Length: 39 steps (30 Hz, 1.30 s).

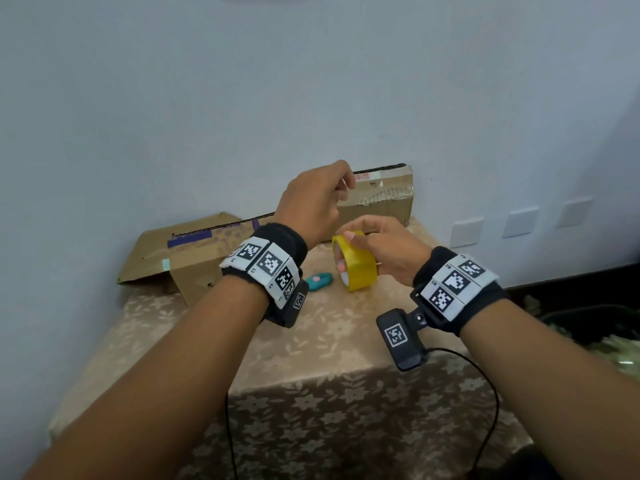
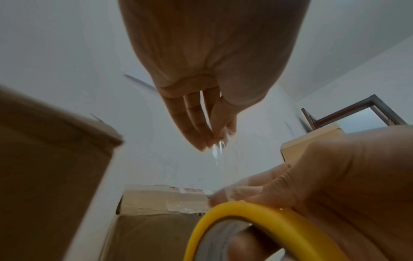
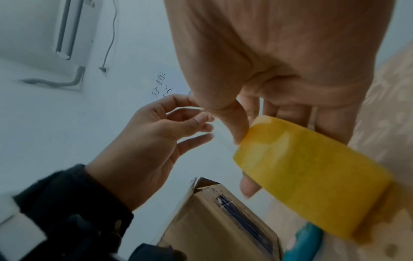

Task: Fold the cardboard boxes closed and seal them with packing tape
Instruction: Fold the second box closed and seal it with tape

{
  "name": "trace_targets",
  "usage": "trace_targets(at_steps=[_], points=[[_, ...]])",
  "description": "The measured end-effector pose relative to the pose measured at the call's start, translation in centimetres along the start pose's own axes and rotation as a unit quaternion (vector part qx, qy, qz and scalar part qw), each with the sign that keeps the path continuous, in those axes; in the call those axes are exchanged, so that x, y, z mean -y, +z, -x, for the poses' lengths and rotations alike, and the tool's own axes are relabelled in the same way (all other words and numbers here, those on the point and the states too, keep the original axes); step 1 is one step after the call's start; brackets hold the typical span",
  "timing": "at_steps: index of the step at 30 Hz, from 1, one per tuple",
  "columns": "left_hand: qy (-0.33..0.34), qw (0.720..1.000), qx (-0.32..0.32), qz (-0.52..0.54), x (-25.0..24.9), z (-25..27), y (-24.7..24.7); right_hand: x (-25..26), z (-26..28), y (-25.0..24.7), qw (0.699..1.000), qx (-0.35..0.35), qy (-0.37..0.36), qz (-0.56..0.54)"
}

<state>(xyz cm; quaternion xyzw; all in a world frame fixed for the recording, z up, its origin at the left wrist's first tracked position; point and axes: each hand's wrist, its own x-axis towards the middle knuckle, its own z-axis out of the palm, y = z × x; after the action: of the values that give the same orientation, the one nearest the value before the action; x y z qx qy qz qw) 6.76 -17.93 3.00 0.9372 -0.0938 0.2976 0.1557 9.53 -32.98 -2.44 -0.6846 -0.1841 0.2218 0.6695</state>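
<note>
My right hand (image 1: 377,245) grips a yellow roll of packing tape (image 1: 355,261) above the table, fingers through its core and thumb on the rim. In the right wrist view the tape roll (image 3: 312,176) fills the lower right. My left hand (image 1: 318,202) is raised up and left of the roll and pinches the free end of clear tape (image 2: 218,150) between thumb and fingertips (image 3: 201,120). A flattened cardboard box (image 1: 194,254) with dark tape lies at the left. A second cardboard box (image 1: 381,202) stands against the wall behind my hands.
A small teal object (image 1: 318,281) lies on the floral tablecloth (image 1: 311,358) just left of the roll. A pale wall stands right behind the boxes. White wall sockets (image 1: 467,232) are at the right. A black cable (image 1: 485,393) hangs from the right wrist camera.
</note>
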Motion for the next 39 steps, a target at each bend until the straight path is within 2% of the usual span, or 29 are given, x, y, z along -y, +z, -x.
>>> trace_targets(at_steps=[6, 13, 17, 19, 21, 25, 29, 31, 35, 39], points=[[-0.023, 0.998, 0.039, -0.051, -0.2, -0.5, 0.2, 0.1, 0.4, -1.1, 0.998, 0.051, 0.028, -0.04], [-0.034, 0.986, 0.046, -0.158, -0.4, 0.4, 0.3, 0.3, 0.1, -1.2, 0.998, 0.034, 0.036, -0.034], [-0.097, 0.98, 0.045, -0.169, 0.1, 0.7, -0.5, 0.3, 0.4, -1.6, 0.998, 0.024, 0.037, -0.047], [-0.133, 0.972, 0.08, -0.178, 0.1, 1.0, -0.5, 0.3, 0.5, -1.8, 0.997, 0.017, 0.041, -0.061], [-0.149, 0.96, 0.146, -0.188, -0.1, 1.5, -0.4, 0.3, 0.6, -1.8, 0.996, 0.002, 0.044, -0.074], [-0.135, 0.921, 0.305, -0.199, -1.5, 2.4, 0.9, 0.4, 0.6, -1.6, 0.993, -0.056, 0.041, -0.095], [-0.12, 0.876, 0.395, -0.248, -2.6, 3.3, 2.5, 0.5, 0.8, -1.8, 0.985, -0.09, 0.034, -0.141], [-0.106, 0.869, 0.397, -0.276, -2.4, 3.5, 3.0, 0.3, 0.7, -2.0, 0.984, -0.092, 0.028, -0.151], [-0.097, 0.889, 0.345, -0.287, -1.5, 3.6, 3.2, 0.4, 0.6, -2.0, 0.982, -0.082, 0.021, -0.167], [-0.099, 0.879, 0.366, -0.289, -1.2, 3.6, 3.2, 0.6, 0.7, -1.8, 0.983, -0.069, 0.024, -0.17]])
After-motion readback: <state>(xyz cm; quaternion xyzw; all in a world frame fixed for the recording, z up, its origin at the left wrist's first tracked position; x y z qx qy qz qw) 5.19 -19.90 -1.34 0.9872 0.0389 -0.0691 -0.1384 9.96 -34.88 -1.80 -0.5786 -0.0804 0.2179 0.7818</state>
